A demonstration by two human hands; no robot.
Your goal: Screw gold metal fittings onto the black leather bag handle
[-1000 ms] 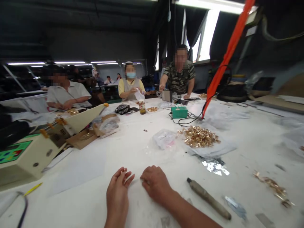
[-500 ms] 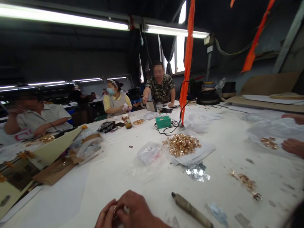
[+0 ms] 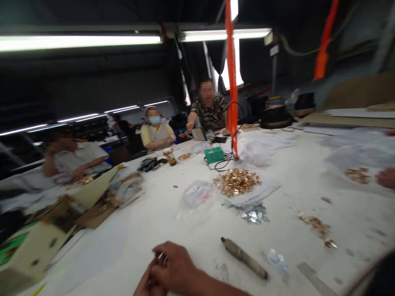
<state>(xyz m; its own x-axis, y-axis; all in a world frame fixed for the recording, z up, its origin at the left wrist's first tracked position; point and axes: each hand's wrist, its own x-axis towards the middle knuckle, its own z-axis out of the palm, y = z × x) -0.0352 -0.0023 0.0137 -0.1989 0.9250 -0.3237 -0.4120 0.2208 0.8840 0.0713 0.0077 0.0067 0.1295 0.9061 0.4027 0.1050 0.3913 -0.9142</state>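
My left hand [image 3: 145, 280] and my right hand [image 3: 177, 266] meet at the table's near edge, fingers pinched together. A small shiny metal piece [image 3: 162, 257] glints between the fingers; most of it is hidden, so its kind cannot be made out. To their right lies a long, worn tool with a wrapped grip and dark tip [image 3: 245, 258], touched by neither hand. Farther on, a heap of gold-coloured metal pieces [image 3: 237, 182] rests on white plastic, with flat silvery pieces [image 3: 255, 213] at its near side. A few more gold pieces [image 3: 317, 226] are scattered at the right.
A crumpled clear bag [image 3: 196, 195] lies left of the heap. Behind stand a green box [image 3: 214, 155] with black cables and a hanging orange strip [image 3: 232, 82]. A cream panelled box [image 3: 40, 246] is at left. Co-workers sit around; another person's hand [image 3: 385, 178] is at right.
The view has turned slightly left, showing more of the cream box. My hands remain together, with the right fingers shifted over the left. The seated person in yellow now faces forward.
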